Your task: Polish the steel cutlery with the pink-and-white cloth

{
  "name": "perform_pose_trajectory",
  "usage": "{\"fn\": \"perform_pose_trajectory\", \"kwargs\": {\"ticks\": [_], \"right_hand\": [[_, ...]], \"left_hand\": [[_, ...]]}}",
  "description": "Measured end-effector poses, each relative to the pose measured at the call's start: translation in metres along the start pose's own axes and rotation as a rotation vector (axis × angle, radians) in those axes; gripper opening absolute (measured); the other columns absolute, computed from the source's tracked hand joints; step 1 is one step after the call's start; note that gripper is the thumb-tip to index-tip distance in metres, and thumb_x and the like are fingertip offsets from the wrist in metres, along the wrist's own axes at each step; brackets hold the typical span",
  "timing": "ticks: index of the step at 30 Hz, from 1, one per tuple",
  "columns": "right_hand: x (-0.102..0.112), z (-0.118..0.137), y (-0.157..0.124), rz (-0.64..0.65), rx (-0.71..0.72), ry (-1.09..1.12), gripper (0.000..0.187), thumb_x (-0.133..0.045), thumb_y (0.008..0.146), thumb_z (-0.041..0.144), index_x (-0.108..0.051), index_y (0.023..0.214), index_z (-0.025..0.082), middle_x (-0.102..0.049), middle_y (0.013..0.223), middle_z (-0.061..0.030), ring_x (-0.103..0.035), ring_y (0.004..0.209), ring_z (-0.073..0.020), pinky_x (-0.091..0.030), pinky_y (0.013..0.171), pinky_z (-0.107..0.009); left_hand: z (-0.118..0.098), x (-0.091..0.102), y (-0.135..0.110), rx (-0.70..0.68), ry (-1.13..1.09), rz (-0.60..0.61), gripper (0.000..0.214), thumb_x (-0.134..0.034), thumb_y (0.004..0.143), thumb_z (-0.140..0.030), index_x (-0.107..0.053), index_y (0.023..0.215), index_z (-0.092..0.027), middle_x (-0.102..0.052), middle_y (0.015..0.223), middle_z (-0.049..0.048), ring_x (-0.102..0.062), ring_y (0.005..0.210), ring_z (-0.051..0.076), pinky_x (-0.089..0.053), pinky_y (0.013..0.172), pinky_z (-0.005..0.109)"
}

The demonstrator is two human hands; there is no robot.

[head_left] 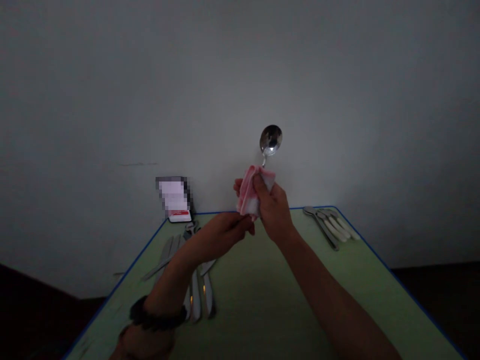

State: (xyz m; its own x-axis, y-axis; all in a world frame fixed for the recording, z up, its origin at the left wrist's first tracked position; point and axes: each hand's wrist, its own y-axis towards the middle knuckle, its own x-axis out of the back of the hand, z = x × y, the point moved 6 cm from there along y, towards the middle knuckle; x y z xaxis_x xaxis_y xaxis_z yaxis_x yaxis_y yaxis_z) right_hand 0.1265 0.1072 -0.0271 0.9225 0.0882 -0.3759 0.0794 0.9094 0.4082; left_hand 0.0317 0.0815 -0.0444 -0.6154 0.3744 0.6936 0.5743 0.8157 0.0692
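Note:
A shiny metal spoon [270, 140] is held up above the table, its bowl at the top and most of its handle hidden. A folded pink and white cloth [248, 192] wraps around the handle. My right hand [277, 210] is closed on the cloth, thumb pressed on its front and fingertips showing behind its left side. Below it, my left hand [228, 232] is closed in a pinch at the lower edge of the cloth, where the handle's end sits; the exact contact is hidden. A dark band circles my left wrist.
Several knives and other cutlery [195, 295] lie at the left of the green table [262, 310], partly behind my left arm. More spoons and white-handled cutlery [330, 225] lie at the back right. A phone-like device [180, 216] leans against the wall [112, 100] at the back left.

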Motion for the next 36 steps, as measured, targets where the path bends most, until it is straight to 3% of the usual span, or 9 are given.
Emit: {"fn": "perform_pose_trajectory", "kwargs": {"ticks": [5, 8, 13, 16, 20, 24, 27, 36], "right_hand": [[0.012, 0.011, 0.004, 0.117, -0.017, -0.209, 0.046, -0.048, 0.078, 0.054, -0.065, 0.099, 0.016, -0.069, 0.083, -0.0064, -0.059, 0.055, -0.0123, -0.04, 0.04, -0.02], [0.017, 0.019, 0.004, 0.352, -0.041, -0.418, 0.039, -0.047, 0.081, 0.048, -0.065, 0.097, 0.018, -0.069, 0.082, -0.0037, -0.06, 0.063, -0.0122, -0.042, 0.05, -0.021], [0.025, 0.019, -0.012, 0.84, -0.113, -0.901, 0.028, -0.052, 0.081, 0.039, -0.068, 0.081, 0.016, -0.065, 0.068, -0.0003, -0.053, 0.059, -0.0101, -0.036, 0.053, -0.019], [0.029, 0.013, -0.022, 1.01, -0.201, -1.063, 0.029, -0.052, 0.08, 0.04, -0.068, 0.078, 0.016, -0.064, 0.066, -0.0009, -0.051, 0.055, -0.0104, -0.035, 0.052, -0.02], [0.026, 0.012, -0.028, 1.033, -0.197, -1.194, 0.029, -0.05, 0.081, 0.039, -0.069, 0.081, 0.018, -0.067, 0.07, -0.0019, -0.052, 0.056, -0.0112, -0.035, 0.053, -0.021], [0.018, 0.017, -0.032, 1.061, -0.176, -1.305, 0.031, -0.045, 0.084, 0.037, -0.068, 0.084, 0.016, -0.067, 0.073, -0.0042, -0.054, 0.06, -0.0123, -0.035, 0.055, -0.022], [0.012, 0.021, -0.033, 1.045, -0.125, -1.312, 0.034, -0.043, 0.086, 0.039, -0.067, 0.088, 0.015, -0.068, 0.079, -0.0063, -0.056, 0.066, -0.0134, -0.036, 0.06, -0.022], [0.002, 0.019, -0.026, 0.914, 0.101, -1.393, 0.032, -0.043, 0.086, 0.042, -0.064, 0.084, 0.018, -0.064, 0.067, -0.0037, -0.052, 0.057, -0.0107, -0.03, 0.055, -0.023]], "left_hand": [[0.003, 0.011, -0.008, 0.017, 0.073, 0.016, 0.036, -0.034, 0.088, -0.041, -0.057, 0.078, -0.016, -0.051, 0.06, -0.0026, -0.046, 0.052, 0.01, -0.036, 0.05, 0.02], [0.012, 0.022, -0.012, 0.054, 0.122, -0.015, 0.035, -0.037, 0.087, -0.043, -0.057, 0.081, -0.016, -0.057, 0.065, -0.0005, -0.052, 0.055, 0.011, -0.039, 0.052, 0.021], [0.021, 0.04, -0.017, 0.109, 0.028, -0.187, 0.044, -0.041, 0.085, -0.05, -0.046, 0.115, -0.017, -0.062, 0.079, 0.0029, -0.054, 0.054, 0.011, -0.041, 0.048, 0.021], [0.021, 0.038, -0.017, 0.157, 0.008, -0.15, 0.047, -0.035, 0.086, -0.053, -0.052, 0.109, -0.015, -0.063, 0.072, 0.0029, -0.05, 0.047, 0.01, -0.039, 0.045, 0.021], [0.017, 0.022, -0.013, 0.134, 0.116, 0.013, 0.055, -0.023, 0.09, -0.049, -0.06, 0.07, -0.014, -0.056, 0.053, 0.0016, -0.046, 0.045, 0.01, -0.039, 0.049, 0.022], [0.007, 0.005, -0.007, 0.003, 0.204, 0.092, 0.031, -0.037, 0.087, -0.036, -0.059, 0.087, -0.015, -0.062, 0.067, 0.0021, -0.053, 0.057, 0.011, -0.04, 0.058, 0.021], [0.0, -0.004, -0.006, -0.067, 0.274, 0.129, 0.022, -0.039, 0.085, -0.027, -0.057, 0.09, -0.015, -0.062, 0.069, 0.0019, -0.054, 0.059, 0.011, -0.04, 0.058, 0.021], [0.007, 0.003, -0.004, -0.128, 0.225, 0.107, 0.016, -0.045, 0.08, -0.021, -0.052, 0.094, -0.017, -0.065, 0.084, 0.0045, -0.057, 0.071, 0.014, -0.042, 0.063, 0.022]]}}
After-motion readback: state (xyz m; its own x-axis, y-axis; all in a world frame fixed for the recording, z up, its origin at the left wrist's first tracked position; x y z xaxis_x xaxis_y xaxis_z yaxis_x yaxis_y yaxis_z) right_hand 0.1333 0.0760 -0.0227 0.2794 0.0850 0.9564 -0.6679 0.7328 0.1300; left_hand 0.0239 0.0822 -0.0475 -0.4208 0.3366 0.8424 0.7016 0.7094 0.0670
